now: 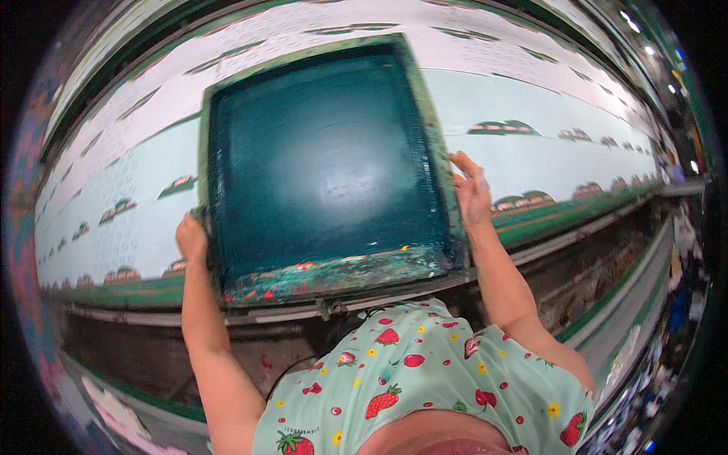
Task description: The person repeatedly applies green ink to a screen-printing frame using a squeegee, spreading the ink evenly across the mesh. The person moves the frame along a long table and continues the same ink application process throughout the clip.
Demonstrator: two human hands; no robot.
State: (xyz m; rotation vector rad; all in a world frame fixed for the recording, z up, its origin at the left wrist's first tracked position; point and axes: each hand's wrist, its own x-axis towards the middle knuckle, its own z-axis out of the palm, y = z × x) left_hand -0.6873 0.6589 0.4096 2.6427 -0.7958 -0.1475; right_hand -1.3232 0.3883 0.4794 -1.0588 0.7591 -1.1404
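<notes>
A large screen-printing frame (326,163) with a dark teal mesh lies or hovers over a long printing table, slightly tilted to the left; I cannot tell whether it touches the surface. Its wooden rim is green with dried ink, and the near side carries red, yellow and white specks. My left hand (192,236) is closed round the left rim near its lower corner. On the opposite side, my right hand (473,193) grips the right rim, with its upper fingers partly stretched. Pale fabric (523,106) printed with dark green and pink shapes spreads beneath and around the frame.
A metal rail (599,223) runs along the table's green near edge (546,221), with a small metal fitting (326,309) below the frame. Behind me stands another long surface (622,303). Jumbled cloth-like items (660,379) lie at the lower right.
</notes>
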